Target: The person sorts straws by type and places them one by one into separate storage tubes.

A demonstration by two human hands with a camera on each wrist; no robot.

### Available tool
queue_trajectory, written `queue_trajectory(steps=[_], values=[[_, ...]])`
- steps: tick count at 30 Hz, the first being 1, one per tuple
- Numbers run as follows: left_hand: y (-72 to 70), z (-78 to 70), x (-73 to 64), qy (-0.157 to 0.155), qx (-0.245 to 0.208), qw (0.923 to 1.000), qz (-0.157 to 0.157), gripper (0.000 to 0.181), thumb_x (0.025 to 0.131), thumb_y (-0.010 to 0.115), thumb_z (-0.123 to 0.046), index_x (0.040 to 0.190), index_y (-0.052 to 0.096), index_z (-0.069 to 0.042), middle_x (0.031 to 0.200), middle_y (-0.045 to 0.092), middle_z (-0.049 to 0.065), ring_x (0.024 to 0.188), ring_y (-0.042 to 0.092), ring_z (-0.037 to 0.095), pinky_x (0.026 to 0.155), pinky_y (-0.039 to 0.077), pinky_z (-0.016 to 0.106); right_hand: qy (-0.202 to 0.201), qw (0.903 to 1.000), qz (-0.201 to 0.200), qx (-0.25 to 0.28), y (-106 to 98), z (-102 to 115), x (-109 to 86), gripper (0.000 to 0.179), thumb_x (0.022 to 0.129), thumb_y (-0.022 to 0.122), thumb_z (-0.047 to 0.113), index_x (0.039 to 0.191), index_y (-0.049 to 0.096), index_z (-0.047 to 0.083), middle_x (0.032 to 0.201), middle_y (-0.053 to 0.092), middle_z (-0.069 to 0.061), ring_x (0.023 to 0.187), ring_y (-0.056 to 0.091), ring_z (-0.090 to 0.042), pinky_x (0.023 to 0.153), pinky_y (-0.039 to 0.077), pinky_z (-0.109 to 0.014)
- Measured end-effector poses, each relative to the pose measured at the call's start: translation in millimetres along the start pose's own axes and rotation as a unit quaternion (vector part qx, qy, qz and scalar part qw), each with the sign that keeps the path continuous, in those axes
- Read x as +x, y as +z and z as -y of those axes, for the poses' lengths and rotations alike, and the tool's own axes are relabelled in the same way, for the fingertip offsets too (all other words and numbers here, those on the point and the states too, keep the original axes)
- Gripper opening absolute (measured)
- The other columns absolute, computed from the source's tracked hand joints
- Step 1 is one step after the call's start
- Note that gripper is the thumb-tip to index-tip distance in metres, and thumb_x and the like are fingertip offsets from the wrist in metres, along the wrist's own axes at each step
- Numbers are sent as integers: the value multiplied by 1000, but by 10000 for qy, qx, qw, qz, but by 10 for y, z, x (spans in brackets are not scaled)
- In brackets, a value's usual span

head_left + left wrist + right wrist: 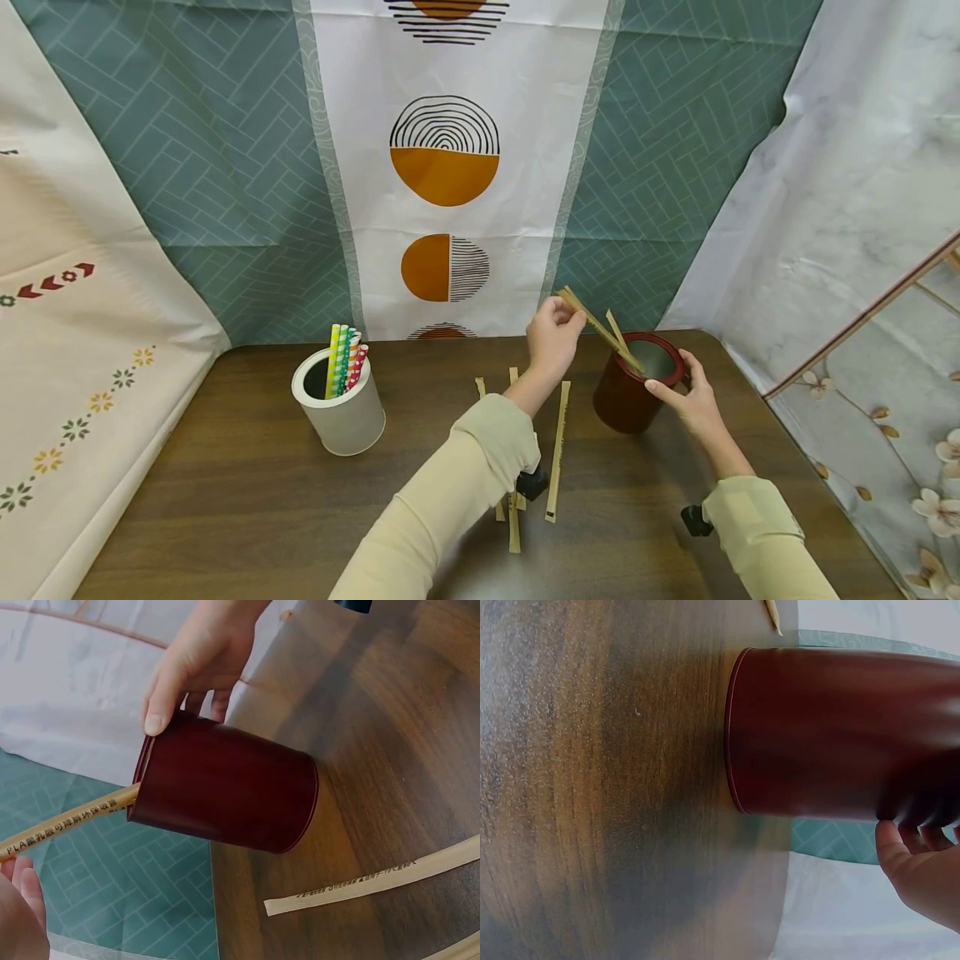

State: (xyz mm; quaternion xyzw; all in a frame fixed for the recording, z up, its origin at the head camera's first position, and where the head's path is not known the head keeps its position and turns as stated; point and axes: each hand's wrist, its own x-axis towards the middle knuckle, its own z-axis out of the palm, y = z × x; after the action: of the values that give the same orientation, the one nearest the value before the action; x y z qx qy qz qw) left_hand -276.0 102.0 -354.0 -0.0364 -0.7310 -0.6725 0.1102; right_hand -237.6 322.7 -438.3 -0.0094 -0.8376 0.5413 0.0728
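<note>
- The left hand (555,337) pinches a long, narrow tan wrapped straw printed with black lettering (75,817) near its upper end, thumb and fingers together on it.
- That straw slants down to the right, its lower end inside the mouth of a dark red, smooth-sided cylindrical canister (624,400).
- The right hand (697,402) grips this canister at its right side, near the rim, with the thumb and other fingers spread around the wall.
- The canister stands at the right of the brown wood-grain desk (247,500), close to its back edge.
- A second tan wrapped straw (617,329) leans in the canister, sticking up above the rim.
- More tan wrapped straws (558,454) lie on the desk left of the canister, some partly hidden under the left forearm.
- Well apart on the left stands an off-white cylindrical canister with a thick rim (345,425), holding patterned straws in yellow-green, green, orange and red (345,358).
- Both arms wear pale beige sleeves (435,508), with a black device (532,482) at each wrist.
- Behind the desk hangs a teal cloth with a pale line pattern (217,142) and a white middle panel bearing orange and black circles (517,225).
</note>
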Motion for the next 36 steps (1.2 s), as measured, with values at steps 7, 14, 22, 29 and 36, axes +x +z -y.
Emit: queue_trajectory(steps=[7, 14, 22, 29, 36], values=[[37, 70, -45, -109, 77, 9985, 540, 12, 84, 58, -16, 92, 58, -8, 85, 68, 10, 74, 63, 15, 57, 41, 17, -16, 9997, -10, -231, -14, 11, -17, 79, 84, 59, 22, 141, 8, 5, 137, 25, -22, 123, 29, -35, 75, 31, -6], [-12, 166, -46, -442, -10, 9960, 776, 18, 86, 57, -19, 102, 57, -10, 91, 67, 5, 79, 63, 14, 64, 46, 22, 58, 9999, 53, -140, -16, 19, -19, 81, 84, 59, 23, 142, 5, 7, 141, 21, -21, 125, 26, -34, 75, 31, -5], [-130, 281, 15, -417, 291, 9976, 469, 17, 83, 61, -18, 98, 59, -9, 86, 66, 6, 74, 64, 14, 60, 45, 19, 24, 9999, 12, -142, -13, 12, -16, 80, 84, 59, 21, 141, 6, 6, 140, 21, -21, 125, 27, -35, 73, 31, -3], [-268, 439, 28, -393, 480, 9976, 323, 17, 82, 61, -17, 97, 59, -9, 85, 65, 6, 72, 63, 14, 59, 46, 20, 15, 9999, 6, -113, -11, 4, -14, 80, 84, 59, 18, 142, 5, 6, 141, 20, -22, 125, 27, -36, 72, 30, -1], [-427, 647, 8, -505, 760, 9955, 264, 21, 82, 60, -18, 102, 58, -9, 85, 65, 6, 73, 63, 16, 62, 47, 23, 5, 9998, 8, -193, -12, 13, -15, 80, 84, 59, 19, 141, 6, 4, 141, 20, -22, 125, 27, -36, 73, 30, -2]])
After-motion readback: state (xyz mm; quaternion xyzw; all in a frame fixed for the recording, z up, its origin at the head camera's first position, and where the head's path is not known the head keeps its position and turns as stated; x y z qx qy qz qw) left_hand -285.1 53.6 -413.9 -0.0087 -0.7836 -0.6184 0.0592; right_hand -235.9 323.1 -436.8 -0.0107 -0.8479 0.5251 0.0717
